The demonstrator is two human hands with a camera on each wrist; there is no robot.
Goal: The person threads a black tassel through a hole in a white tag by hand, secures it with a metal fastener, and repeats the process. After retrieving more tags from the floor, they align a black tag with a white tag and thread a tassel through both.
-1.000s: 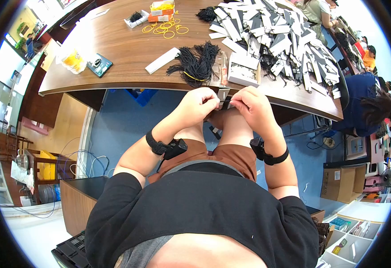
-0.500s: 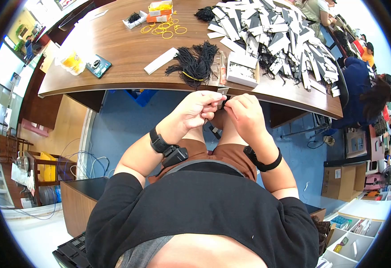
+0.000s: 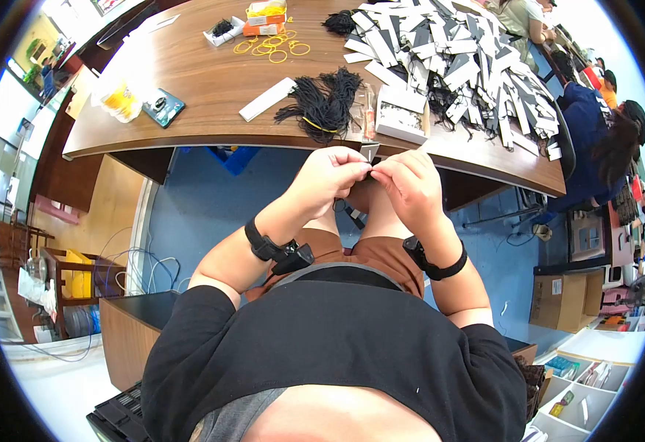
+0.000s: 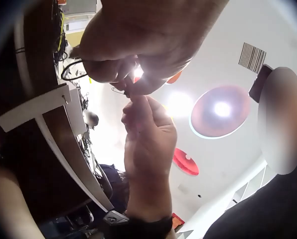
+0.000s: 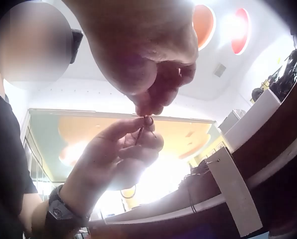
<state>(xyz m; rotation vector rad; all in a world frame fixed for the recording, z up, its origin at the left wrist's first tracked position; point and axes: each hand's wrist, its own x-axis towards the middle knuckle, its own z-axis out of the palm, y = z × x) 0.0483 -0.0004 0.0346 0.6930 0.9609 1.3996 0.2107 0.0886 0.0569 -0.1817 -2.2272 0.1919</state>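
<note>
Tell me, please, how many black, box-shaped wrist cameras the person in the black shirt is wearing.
2: a left camera strapped at the left wrist, and a right camera strapped at the right wrist. I see no others on this person.

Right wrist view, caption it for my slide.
Right hand and left hand, fingertips meeting at a thin dark cord, pale tag nearby.

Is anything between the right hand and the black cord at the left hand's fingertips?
Nothing visible: the fingertips of the right hand meet those of the left hand at the black cord. The pale tag is off to the side, near the table.
</note>
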